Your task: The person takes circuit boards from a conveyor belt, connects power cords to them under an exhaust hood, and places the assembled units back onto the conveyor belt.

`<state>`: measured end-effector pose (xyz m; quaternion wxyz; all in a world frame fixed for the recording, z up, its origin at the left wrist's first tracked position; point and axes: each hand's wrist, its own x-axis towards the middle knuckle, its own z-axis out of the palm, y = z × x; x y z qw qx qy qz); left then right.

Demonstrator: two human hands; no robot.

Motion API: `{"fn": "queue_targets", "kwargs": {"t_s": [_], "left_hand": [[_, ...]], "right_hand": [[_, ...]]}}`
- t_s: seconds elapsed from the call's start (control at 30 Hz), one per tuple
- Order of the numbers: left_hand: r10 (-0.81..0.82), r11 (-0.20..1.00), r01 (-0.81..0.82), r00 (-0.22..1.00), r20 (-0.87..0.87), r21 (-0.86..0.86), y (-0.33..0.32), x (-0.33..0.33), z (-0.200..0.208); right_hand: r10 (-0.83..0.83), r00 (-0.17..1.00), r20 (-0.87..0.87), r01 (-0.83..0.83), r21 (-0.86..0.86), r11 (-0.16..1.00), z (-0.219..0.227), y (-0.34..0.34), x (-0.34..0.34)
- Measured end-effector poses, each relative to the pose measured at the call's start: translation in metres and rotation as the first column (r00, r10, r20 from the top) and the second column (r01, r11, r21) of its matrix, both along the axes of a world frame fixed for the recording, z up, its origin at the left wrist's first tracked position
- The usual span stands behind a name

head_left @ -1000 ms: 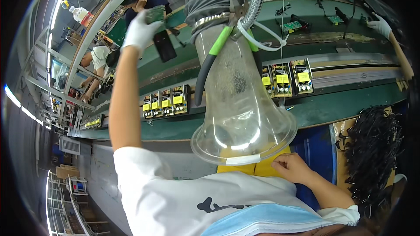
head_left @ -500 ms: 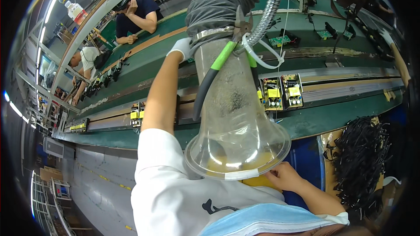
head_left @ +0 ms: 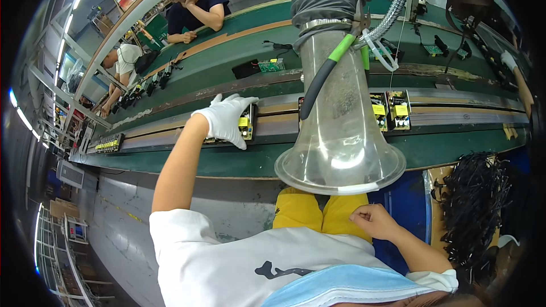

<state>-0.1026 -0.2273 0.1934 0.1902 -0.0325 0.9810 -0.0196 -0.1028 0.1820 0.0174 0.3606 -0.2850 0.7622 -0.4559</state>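
My left hand (head_left: 226,119), in a white glove, spreads its fingers over circuit boards on the metal rail. Beside its fingertips and thumb shows a circuit board (head_left: 246,123) with a yellow-topped part; the palm hides the rest. Whether the glove grips the board is unclear. My bare right hand (head_left: 373,220) rests by my yellow trousers (head_left: 298,211), fingers curled, with nothing visible in them. Between the hands hangs a clear flared suction hood (head_left: 341,153). Cutters with green and black handles (head_left: 327,74) hang against it. Just right of the hood, more circuit boards (head_left: 400,111) sit on the rail.
The metal rail (head_left: 460,115) runs along the green bench (head_left: 273,162). Behind it lies a green board with a black case (head_left: 270,66). A heap of black cables (head_left: 475,210) lies at right. Two people (head_left: 199,11) (head_left: 122,65) sit across the bench; another person's gloved hand (head_left: 509,59) appears far right.
My left hand has come from behind the hood, left and nearer, onto the boards on the rail. The view has shifted, moving the hood rightward and up. My right hand stays low.
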Motion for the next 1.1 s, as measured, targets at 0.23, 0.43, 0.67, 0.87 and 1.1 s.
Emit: {"fn": "queue_targets", "kwargs": {"t_s": [0.23, 0.43, 0.67, 0.87, 1.1], "left_hand": [[-0.104, 0.992, 0.123, 0.915, -0.390, 0.024, 0.014, 0.040, -0.009], [-0.240, 0.782, 0.376, 0.918, -0.317, 0.496, 0.097, 0.097, -0.002], [-0.457, 0.417, 0.567, 0.806, -0.376, 0.710, 0.173, 0.098, -0.112], [0.435, -0.264, -0.022, 0.889, 0.140, 0.964, 0.236, 0.112, -0.176], [0.527, -0.487, -0.008, 0.794, 0.302, 0.873, 0.230, 0.110, -0.196]], "right_hand": [[0.008, 0.992, 0.129, -0.010, 0.010, 1.000, -0.006, -0.003, 0.013], [0.109, 0.905, 0.411, -0.090, -0.066, 0.994, 0.009, -0.012, 0.024], [0.206, 0.717, 0.666, -0.044, -0.252, 0.967, 0.033, -0.010, 0.033], [-0.051, 0.839, 0.542, 0.240, -0.284, 0.928, 0.047, -0.007, 0.019], [0.076, 0.997, -0.025, -0.076, 0.020, 0.997, 0.069, 0.004, 0.008]]}}
